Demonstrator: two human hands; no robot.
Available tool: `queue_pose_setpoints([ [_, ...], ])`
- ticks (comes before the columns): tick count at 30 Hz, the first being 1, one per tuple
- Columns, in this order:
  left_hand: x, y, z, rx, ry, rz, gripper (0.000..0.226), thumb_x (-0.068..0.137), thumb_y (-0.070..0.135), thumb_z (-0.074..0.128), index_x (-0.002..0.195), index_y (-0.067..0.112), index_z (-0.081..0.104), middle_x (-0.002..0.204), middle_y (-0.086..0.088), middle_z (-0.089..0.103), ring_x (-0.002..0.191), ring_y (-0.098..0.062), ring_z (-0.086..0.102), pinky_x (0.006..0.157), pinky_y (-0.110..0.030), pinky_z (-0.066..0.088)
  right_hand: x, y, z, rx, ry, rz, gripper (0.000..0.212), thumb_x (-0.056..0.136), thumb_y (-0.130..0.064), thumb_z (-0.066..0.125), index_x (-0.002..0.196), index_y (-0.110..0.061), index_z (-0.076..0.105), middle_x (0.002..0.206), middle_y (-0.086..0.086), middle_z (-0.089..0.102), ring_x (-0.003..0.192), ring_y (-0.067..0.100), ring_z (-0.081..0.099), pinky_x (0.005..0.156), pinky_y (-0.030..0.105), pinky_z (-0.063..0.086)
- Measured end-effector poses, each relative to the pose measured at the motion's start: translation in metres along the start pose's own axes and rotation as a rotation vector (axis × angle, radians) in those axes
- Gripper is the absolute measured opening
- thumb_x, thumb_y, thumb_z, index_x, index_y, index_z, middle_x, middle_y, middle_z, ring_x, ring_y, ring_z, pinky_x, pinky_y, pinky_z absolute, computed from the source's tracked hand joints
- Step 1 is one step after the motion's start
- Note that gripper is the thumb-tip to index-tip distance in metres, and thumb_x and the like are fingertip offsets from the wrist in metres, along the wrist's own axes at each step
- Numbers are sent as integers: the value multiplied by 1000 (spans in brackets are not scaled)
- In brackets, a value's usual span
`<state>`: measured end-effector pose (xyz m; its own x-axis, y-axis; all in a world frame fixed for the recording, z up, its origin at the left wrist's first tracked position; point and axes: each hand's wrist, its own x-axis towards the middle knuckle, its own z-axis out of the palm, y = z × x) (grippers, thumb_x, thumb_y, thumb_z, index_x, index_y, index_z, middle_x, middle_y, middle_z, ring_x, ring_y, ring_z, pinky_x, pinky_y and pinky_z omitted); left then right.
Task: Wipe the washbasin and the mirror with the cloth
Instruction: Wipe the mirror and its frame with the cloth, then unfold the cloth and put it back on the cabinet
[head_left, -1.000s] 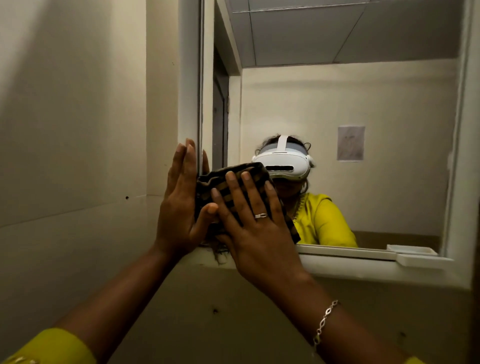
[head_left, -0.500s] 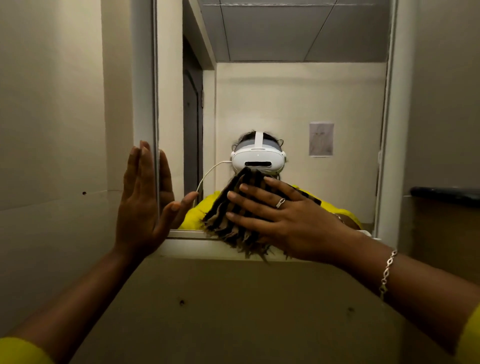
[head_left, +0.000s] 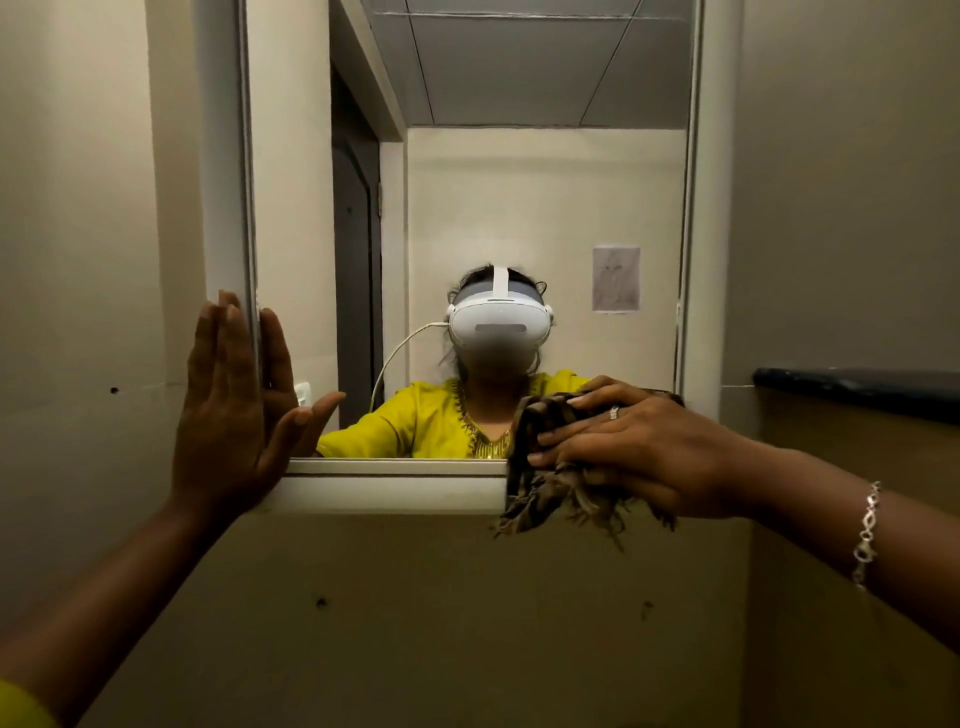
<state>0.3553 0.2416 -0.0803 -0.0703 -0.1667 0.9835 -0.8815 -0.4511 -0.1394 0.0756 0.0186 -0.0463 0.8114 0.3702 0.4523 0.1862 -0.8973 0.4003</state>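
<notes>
Left hand (head_left: 228, 415) flat, fingers straight, braced on frame (head_left: 389, 486) at 9 o'clock; right hand (head_left: 639, 452) presses bunched cloth (head_left: 543, 496) with near-straight fingers into mirror (head_left: 519, 208) corner at 4 o'clock: mirror-wiping step, next stroke probably climbs toward 12 o'clock.

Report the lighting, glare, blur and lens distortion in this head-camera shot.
Head view: dim, warm yellowish light, darker toward the corners. Head view: no glare on the mirror, and its reflection reads clearly. Head view: the mirror's sides splay outward toward the top, probably from the wide lens. Head view: the cloth fringe under the right hand looks slightly soft, while the left hand is sharp.
</notes>
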Motion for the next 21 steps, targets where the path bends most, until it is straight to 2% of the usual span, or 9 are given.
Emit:
queue_pose_setpoints([
  [3,-3,-8,6,50,-49,-41,89,90,61,23,141,-10,7,151,-28,5,142,-36,-1,117,-41,5,-23,4,-7,19,46,58,47,96,-46,22,111,-22,60,97,-9,72,101,5,55,102,26,26],
  [5,-4,-12,8,101,-89,-61,89,87,58,30,141,-10,9,152,-26,1,142,-35,-3,117,-41,3,-33,3,-8,10,91,88,45,97,-45,20,107,-22,57,84,-8,71,86,2,53,98,22,26],
  [7,-3,-11,7,95,-95,-61,90,87,59,30,141,-10,9,152,-25,0,142,-36,-4,117,-41,2,-38,2,-9,-16,126,104,40,97,-45,18,104,-24,52,79,-6,72,79,8,58,95,17,25],
  [10,-5,-7,5,120,-94,-24,90,88,60,26,141,-11,8,151,-28,0,141,-37,-4,117,-42,1,-43,1,-7,-63,184,109,38,97,-45,18,104,-25,49,79,-3,71,80,19,62,91,23,37],
  [12,-5,-9,3,213,-177,-10,91,85,57,32,141,-11,11,151,-29,-1,141,-39,-6,117,-44,-1,-49,1,-7,-73,225,130,38,98,-45,18,104,-24,49,82,-2,70,82,22,63,81,26,48],
  [14,-4,-9,3,272,-218,-5,90,83,55,35,141,-9,12,151,-29,-1,140,-40,-7,116,-45,-1,-57,0,-7,-98,259,146,38,99,-43,17,105,-22,49,82,0,71,82,22,65,77,28,52],
  [18,-6,-8,4,295,-182,15,88,83,53,35,142,-8,12,150,-30,-1,140,-40,-7,116,-45,-2,-73,-3,-1,-171,340,200,38,99,-39,20,108,-16,50,82,6,73,81,19,65,85,23,44],
  [21,-6,-11,6,315,-247,-49,89,85,58,30,143,-5,7,151,-29,-4,140,-40,-7,116,-49,0,-75,-13,9,-210,446,283,43,99,-36,23,105,-8,55,79,10,72,79,16,62,86,23,41],
])
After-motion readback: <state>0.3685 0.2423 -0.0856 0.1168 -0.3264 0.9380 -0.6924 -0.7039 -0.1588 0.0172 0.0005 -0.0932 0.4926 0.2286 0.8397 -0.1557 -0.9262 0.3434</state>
